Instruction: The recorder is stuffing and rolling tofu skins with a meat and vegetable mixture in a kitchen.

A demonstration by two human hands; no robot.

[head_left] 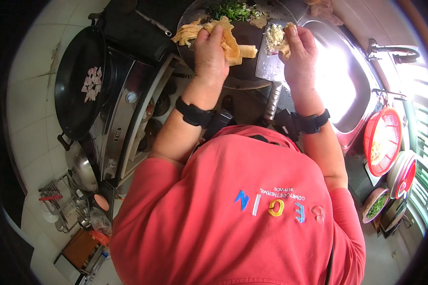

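Observation:
My left hand [211, 56] is closed on a crumpled, yellow-brown food sheet [230, 47] that looks like tofu skin, above a round chopping board [245, 80]. A short pale strip of it [248, 51] sticks out to the right. Between thumb and fingers, my right hand [301, 54] pinches a smaller piece of the same sheet [285, 46]. Beside that hand, a cleaver [270, 69] lies with its handle toward me. Chopped garlic [274, 37] is heaped on its blade. Cut green onion [232, 11] lies at the board's far side.
On the left, a black wok [76, 114] holds sliced meat [92, 84] on the stove [123, 104]. The sink [361, 90] with its faucet [399, 53] is at right. Nearer me stand a red colander [395, 137] and a bowl of greens [376, 206].

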